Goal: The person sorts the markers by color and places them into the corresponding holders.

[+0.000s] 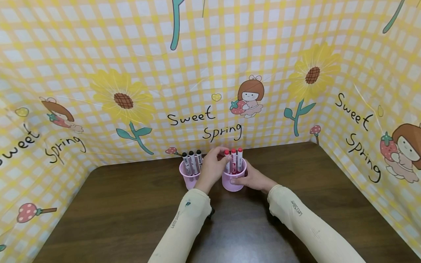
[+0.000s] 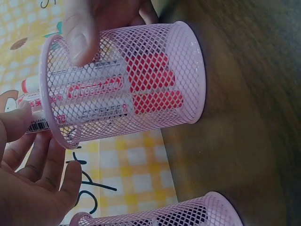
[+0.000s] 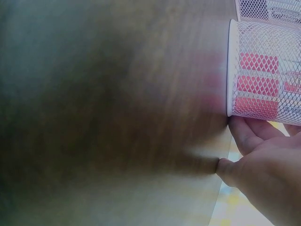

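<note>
Two pink mesh pen cups stand side by side near the back of the table. My left hand (image 1: 211, 168) reaches over to the right-hand cup (image 1: 232, 184) and pinches the upper end of a red-capped marker (image 2: 35, 123) between thumb and fingers. That marker stands in the cup beside two more red-capped markers (image 1: 239, 159). Around the cup's right side, my right hand (image 1: 254, 178) grips it, thumb on the mesh in front and fingers partly hidden behind. The left-hand cup (image 1: 189, 182) holds black-capped markers (image 1: 192, 162); my left hand partly covers it.
A dark brown wooden table (image 1: 131, 212) carries both cups. Behind it and along both sides hangs a yellow checked cloth (image 1: 158, 84) with flowers and lettering, close behind the cups. A small black object (image 1: 211, 213) shows beside my left sleeve.
</note>
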{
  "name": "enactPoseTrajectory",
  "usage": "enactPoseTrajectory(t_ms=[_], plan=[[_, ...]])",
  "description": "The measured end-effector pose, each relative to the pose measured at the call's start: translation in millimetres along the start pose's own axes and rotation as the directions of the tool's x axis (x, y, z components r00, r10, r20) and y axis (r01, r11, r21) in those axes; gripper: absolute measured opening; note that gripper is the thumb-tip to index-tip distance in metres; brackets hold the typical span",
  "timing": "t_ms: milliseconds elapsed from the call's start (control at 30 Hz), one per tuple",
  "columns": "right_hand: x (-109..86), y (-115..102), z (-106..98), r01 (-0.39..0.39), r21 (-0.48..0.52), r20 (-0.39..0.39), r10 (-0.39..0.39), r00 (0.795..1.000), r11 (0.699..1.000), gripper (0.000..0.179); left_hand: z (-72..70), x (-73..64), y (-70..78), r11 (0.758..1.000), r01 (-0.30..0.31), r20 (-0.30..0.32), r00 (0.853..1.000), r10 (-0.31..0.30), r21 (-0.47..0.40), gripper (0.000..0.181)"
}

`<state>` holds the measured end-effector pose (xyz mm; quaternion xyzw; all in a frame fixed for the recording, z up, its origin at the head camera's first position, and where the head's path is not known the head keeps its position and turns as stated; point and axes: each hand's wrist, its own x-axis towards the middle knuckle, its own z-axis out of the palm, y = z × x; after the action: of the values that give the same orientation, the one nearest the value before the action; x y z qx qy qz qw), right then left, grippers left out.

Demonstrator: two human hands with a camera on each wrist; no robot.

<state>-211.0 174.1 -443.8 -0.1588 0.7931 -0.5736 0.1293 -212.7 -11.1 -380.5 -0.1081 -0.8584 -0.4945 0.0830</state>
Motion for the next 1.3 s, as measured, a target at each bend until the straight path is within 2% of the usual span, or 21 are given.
enactPoseTrajectory(t_ms=[233,467,833,967,1133,1300], plan=[[0.5,-0.7,0.4,-0.004,0.003,0.000,0.004,1.000,1.000,0.092,-0.4,0.2,-0.8,1.000,0.014,0.011,1.000,-0.014,0.009,0.019],[0.0,0.6,1.0,-0.007,0.003,0.002,0.007,1.000,1.000,0.092,-1.7,-0.3,3.5,1.000,0.001,0.024,1.000,-0.001,-0.008,0.024],[0.3,3.4,5.1,0.015,0.006,0.001,-0.015,1.000,1.000,0.092,-2.9,1.6,7.1,1.000,-0.015,0.034,0.999,0.015,0.020,0.027],[0.7,0.8,5.2,0.029,0.009,0.007,-0.029,1.000,1.000,0.091,-5.4,1.7,7.8,0.998,-0.054,0.022,0.998,0.054,0.026,0.029],[0.7,-2.2,3.5,0.023,0.012,0.006,-0.023,1.000,1.000,0.093,-16.1,-7.0,18.6,0.991,-0.120,-0.050,0.991,0.123,0.055,0.036],[-0.8,0.5,0.0,0.024,0.007,-0.003,-0.024,1.000,1.000,0.093,-34.3,-24.9,34.8,0.975,-0.216,-0.113,0.969,0.220,0.054,0.038]])
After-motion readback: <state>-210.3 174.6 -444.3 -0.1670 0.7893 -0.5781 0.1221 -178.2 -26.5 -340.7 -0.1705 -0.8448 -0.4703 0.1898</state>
